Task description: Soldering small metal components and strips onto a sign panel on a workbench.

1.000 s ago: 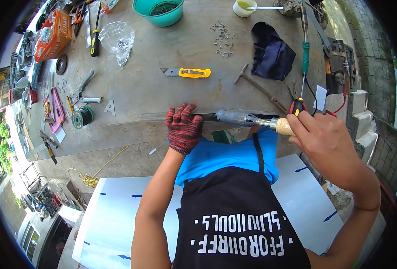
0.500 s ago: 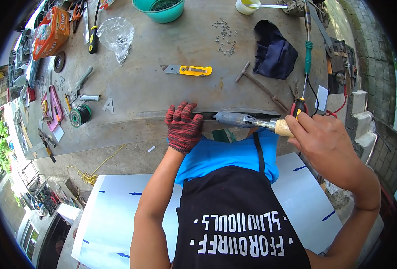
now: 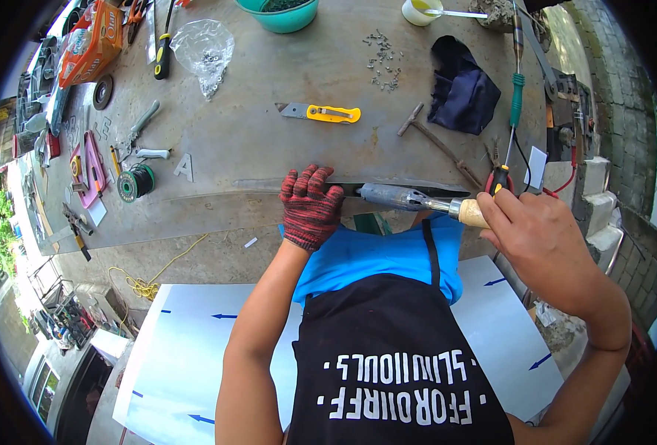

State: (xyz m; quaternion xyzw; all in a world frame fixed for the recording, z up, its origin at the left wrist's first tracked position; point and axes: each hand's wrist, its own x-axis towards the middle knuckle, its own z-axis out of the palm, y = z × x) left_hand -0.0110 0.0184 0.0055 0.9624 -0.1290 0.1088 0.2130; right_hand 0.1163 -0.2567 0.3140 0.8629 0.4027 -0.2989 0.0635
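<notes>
My left hand (image 3: 311,209), in a red and black knit glove, presses curled fingers over a long dark metal strip (image 3: 445,191) along the worktable's near edge. Its thumb is out of sight. In my bare right hand (image 3: 540,231) is a large soldering iron (image 3: 395,197) with a grey metal barrel, held by its wooden handle. The iron lies nearly level along the strip, its dark tip pointing left, close to the gloved fingers. Whether the tip touches the strip is hard to see.
On the metal worktable (image 3: 247,152) lie a yellow utility knife (image 3: 332,113), a rusty hammer (image 3: 440,144), a dark cloth (image 3: 463,93), small metal pieces (image 3: 383,63) and a wire spool (image 3: 135,182). Behind stand a green bowl (image 3: 284,16) and a white cup (image 3: 421,11). A screwdriver (image 3: 500,178) lies by my right hand.
The view has shifted slightly, so the table's contents appear a little farther right. Both hands keep their hold, with the iron in nearly the same place along the strip.
</notes>
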